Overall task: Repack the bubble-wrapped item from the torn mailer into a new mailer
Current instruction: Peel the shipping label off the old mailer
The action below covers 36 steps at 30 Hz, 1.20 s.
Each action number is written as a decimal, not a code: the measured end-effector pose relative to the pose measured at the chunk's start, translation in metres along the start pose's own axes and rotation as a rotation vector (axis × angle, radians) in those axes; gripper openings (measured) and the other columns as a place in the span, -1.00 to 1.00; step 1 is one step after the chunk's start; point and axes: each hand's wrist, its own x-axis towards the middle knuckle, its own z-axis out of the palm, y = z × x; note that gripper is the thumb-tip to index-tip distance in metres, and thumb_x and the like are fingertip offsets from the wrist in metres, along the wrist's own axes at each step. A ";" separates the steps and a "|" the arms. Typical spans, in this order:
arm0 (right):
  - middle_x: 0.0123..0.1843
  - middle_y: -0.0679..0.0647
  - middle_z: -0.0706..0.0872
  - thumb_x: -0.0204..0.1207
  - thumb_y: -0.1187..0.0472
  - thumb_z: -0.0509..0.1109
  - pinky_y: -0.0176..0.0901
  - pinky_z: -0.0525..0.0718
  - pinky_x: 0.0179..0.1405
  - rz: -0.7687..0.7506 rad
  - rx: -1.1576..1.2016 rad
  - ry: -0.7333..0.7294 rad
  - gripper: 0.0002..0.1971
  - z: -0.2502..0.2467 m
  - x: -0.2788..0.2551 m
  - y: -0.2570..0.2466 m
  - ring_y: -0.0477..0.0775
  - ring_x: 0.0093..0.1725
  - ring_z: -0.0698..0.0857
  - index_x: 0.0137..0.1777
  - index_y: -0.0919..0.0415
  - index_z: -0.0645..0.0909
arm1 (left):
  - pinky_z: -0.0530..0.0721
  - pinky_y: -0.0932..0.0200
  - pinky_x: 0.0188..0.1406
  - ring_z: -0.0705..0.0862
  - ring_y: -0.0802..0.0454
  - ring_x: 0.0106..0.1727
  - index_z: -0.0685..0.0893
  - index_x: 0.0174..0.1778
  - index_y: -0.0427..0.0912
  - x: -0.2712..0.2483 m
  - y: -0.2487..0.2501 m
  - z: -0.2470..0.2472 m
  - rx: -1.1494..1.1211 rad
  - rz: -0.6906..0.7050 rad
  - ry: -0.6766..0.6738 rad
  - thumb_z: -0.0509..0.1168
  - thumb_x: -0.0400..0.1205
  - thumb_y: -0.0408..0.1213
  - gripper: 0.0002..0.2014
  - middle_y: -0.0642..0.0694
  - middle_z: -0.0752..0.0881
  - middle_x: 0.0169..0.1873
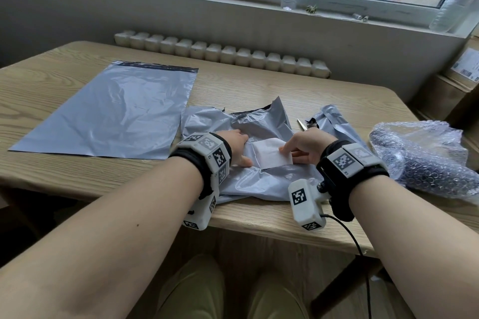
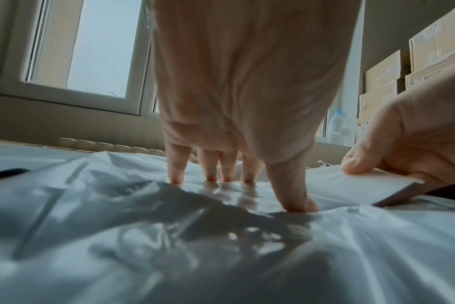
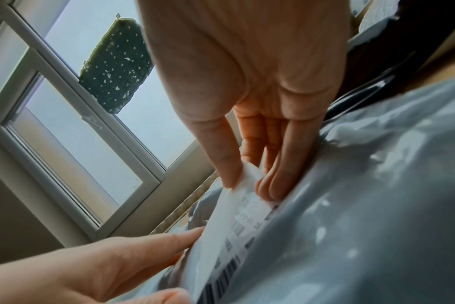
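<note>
- The torn mailer (image 1: 259, 124) lies crumpled and grey in front of me, its ragged edge open towards the window.
- A white label (image 1: 272, 154) on it is partly lifted.
- The new mailer (image 1: 111, 111) lies flat just left of the torn one.
- My bubble-wrapped item (image 1: 425, 160), dark inside clear wrap, rests right of the torn mailer.

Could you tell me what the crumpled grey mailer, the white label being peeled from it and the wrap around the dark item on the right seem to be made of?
Crumpled grey mailer: thin plastic film, seemingly; glossy, with sharp shiny creases.
White label: likely matte paper sticker; the right hand pinches its lifted edge, and the right wrist view shows barcodes printed on it.
Wrap around the dark item: clear plastic bubble wrap, with round bubbles visible.
</note>
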 end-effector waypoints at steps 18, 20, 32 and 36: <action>-0.14 0.23 0.74 0.38 0.51 0.48 -0.09 0.76 -0.12 0.002 0.011 0.018 -0.85 -0.002 0.004 0.004 0.14 -0.17 0.75 -0.10 0.41 0.60 | 0.46 0.17 0.16 0.56 -0.09 0.32 0.42 0.42 -0.11 -0.008 -0.002 0.003 -0.246 0.009 0.053 0.41 0.49 0.12 -0.34 -0.12 0.59 0.34; -0.10 0.25 0.74 0.38 0.51 0.48 -0.08 0.76 -0.10 -0.001 0.019 0.017 -0.84 -0.002 0.004 0.004 0.15 -0.13 0.75 -0.08 0.42 0.60 | 0.44 0.19 0.09 0.56 -0.08 0.29 0.43 0.39 -0.14 -0.010 -0.001 0.003 -0.227 0.016 0.064 0.46 0.45 0.10 -0.33 -0.11 0.61 0.30; -0.14 0.22 0.70 0.45 0.51 0.43 -0.09 0.73 -0.03 0.020 0.041 -0.014 -0.90 -0.003 0.001 0.003 0.16 0.00 0.71 -0.15 0.38 0.56 | 0.44 0.18 0.14 0.53 -0.09 0.35 0.40 0.46 -0.14 -0.012 0.001 0.001 -0.222 0.021 0.059 0.49 0.44 0.05 -0.27 -0.12 0.56 0.38; -0.16 0.21 0.71 0.46 0.49 0.41 -0.07 0.74 -0.01 0.019 0.034 -0.014 -0.92 -0.004 0.002 0.004 0.17 0.00 0.71 -0.18 0.37 0.57 | 0.45 0.17 0.18 0.53 -0.09 0.37 0.39 0.46 -0.14 -0.012 0.000 0.001 -0.216 0.027 0.061 0.49 0.44 0.05 -0.27 -0.12 0.54 0.40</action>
